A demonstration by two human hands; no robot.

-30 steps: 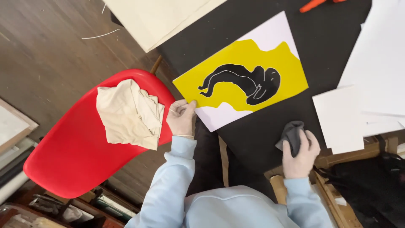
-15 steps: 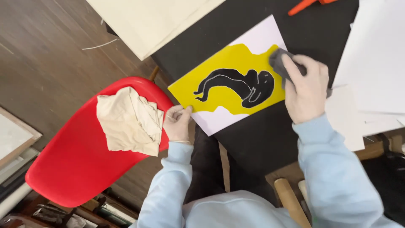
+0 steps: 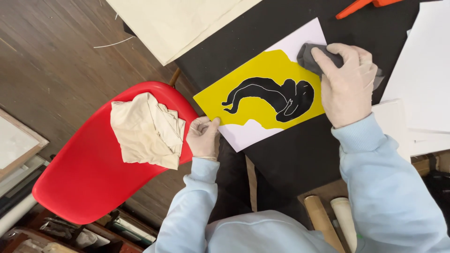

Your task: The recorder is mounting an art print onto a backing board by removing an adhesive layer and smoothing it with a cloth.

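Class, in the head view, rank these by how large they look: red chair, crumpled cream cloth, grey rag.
1. Red chair
2. Cream cloth
3. Grey rag, partly hidden under the right hand, so its full size is unsure.
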